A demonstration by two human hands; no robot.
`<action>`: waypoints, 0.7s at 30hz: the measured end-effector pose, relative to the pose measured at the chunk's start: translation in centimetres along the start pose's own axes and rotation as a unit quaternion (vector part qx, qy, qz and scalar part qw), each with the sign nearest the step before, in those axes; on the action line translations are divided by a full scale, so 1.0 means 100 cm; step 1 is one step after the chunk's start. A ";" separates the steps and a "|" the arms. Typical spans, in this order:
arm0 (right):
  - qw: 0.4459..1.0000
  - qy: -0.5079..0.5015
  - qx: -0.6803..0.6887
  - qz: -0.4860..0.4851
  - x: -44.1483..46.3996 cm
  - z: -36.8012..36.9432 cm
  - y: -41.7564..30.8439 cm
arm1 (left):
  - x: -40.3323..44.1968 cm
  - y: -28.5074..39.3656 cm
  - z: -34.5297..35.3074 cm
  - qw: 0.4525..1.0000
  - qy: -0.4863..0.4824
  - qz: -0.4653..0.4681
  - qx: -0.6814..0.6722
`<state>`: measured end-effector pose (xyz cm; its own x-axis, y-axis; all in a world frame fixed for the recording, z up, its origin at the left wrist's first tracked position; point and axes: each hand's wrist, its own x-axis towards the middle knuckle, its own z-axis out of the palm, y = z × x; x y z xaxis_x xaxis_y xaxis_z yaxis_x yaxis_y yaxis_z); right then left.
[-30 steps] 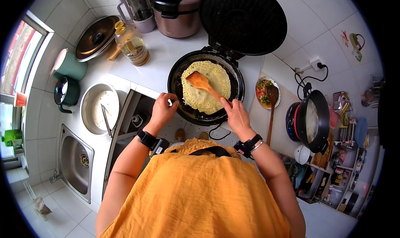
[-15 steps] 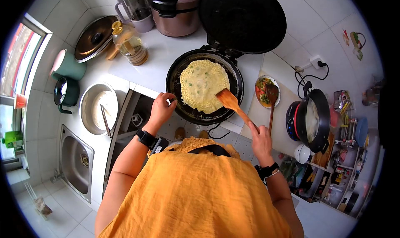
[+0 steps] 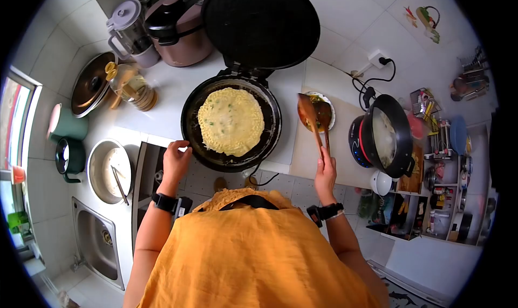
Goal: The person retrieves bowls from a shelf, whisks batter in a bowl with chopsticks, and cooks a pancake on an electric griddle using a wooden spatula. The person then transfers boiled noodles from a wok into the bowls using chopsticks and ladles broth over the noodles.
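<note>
The right hand [image 3: 325, 176] grips a wooden spatula [image 3: 308, 111], its blade over the plate [image 3: 333, 114]; the left hand [image 3: 176, 161], fingers curled, whether holding anything I cannot tell, is just beside the rim of the pan [image 3: 272, 132], which overhangs the surface's [image 3: 170, 89] front edge; the pancake [image 3: 231, 122] lies inside, clear of the rim; bare surface reaches left to the bottle [image 3: 131, 85], its lettering too blurred to read.

Right of the griddle [image 3: 273, 116], the wooden spatula [image 3: 306, 109] hides part of the plate [image 3: 332, 111]. Behind the griddle, the lid [image 3: 259, 24] is cut off on top. Farther right, shelf things [image 3: 441, 200] look too tiny.
</note>
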<state>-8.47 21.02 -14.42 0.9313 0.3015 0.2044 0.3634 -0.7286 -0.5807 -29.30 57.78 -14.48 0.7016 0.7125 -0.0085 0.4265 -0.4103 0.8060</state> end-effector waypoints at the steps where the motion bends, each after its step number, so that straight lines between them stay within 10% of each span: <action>1: 0.998 0.028 -0.029 0.052 0.005 0.006 0.010 | -0.001 0.001 0.000 1.000 0.000 0.000 0.000; 10: 0.993 0.049 -0.062 0.085 0.021 0.055 0.059 | -0.002 0.016 0.002 1.000 -0.010 -0.003 0.026; 21: 0.992 0.072 0.005 -0.106 0.047 -0.012 -0.024 | -0.004 0.006 0.001 0.999 0.012 -0.006 0.035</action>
<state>-4.93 23.49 -11.13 0.8289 0.3558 0.4318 0.5511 -0.6524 -0.5202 -29.32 57.18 -14.08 0.6823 0.7310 -0.0022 0.4737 -0.4399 0.7629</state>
